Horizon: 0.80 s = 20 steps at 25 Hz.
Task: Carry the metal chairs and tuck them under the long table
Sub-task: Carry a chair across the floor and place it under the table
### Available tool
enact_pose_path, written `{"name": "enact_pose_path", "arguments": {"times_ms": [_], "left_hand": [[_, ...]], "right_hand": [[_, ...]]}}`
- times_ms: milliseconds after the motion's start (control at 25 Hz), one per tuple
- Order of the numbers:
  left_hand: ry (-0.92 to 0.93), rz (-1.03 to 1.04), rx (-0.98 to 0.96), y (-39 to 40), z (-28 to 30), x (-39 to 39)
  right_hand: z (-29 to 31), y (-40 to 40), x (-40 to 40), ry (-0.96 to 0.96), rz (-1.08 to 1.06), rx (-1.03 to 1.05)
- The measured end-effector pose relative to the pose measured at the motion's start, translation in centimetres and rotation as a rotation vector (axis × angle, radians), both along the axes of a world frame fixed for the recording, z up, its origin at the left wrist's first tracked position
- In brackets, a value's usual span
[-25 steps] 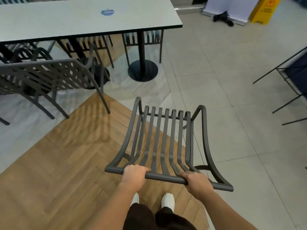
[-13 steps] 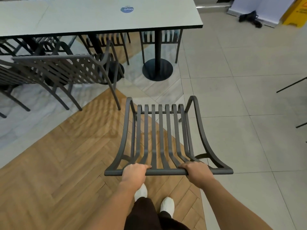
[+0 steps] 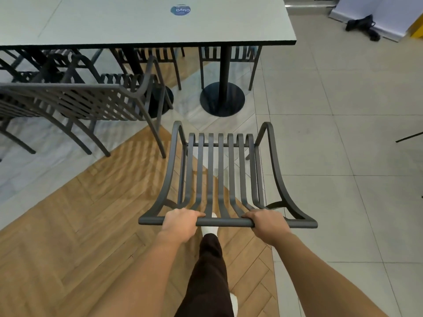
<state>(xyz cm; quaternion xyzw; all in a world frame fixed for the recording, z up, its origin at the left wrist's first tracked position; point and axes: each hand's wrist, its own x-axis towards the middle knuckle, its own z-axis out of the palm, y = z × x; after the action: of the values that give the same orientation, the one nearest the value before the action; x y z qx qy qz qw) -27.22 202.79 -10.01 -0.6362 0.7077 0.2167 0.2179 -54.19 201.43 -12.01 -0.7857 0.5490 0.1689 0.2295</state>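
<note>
A dark grey slatted metal chair (image 3: 220,170) is in front of me, its seat pointing toward the long table (image 3: 142,21). My left hand (image 3: 179,223) and my right hand (image 3: 267,223) both grip the top rail of its backrest. The pale table top with a blue sticker (image 3: 180,9) spans the top of the view, on a black post with a round base (image 3: 222,99). The chair's front edge is a short way from that base. Its legs are mostly hidden below the seat.
Another grey metal chair (image 3: 84,104) stands left of mine, partly under the table. More chairs (image 3: 229,53) sit tucked on the far side. A black object (image 3: 364,26) lies on the tiles at the top right. Thin black frame legs (image 3: 409,137) enter from the right edge.
I have walked forward with the chair held in both hands; the table and its round base are now closer and more centred. The chair has straightened to face the table.
</note>
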Motion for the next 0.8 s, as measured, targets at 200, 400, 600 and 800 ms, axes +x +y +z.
{"name": "enact_pose_path", "arguments": {"times_ms": [200, 400, 600, 800], "left_hand": [[-0.003, -0.002, 0.003, -9.5, -0.4, 1.0], [0.011, 0.013, 0.010, -18.0, -0.6, 1.9], [0.018, -0.025, 0.000, -25.3, -0.8, 2.5], [0.029, -0.029, 0.011, -30.7, -0.5, 2.9]], "right_hand": [[-0.1, -9.4, 0.8, 0.002, -0.002, 0.000], [0.2, -18.0, 1.8, 0.014, -0.014, -0.006], [0.3, -25.7, 2.2, 0.034, -0.017, 0.004], [0.4, -31.2, 2.7, 0.025, -0.004, -0.002]]}}
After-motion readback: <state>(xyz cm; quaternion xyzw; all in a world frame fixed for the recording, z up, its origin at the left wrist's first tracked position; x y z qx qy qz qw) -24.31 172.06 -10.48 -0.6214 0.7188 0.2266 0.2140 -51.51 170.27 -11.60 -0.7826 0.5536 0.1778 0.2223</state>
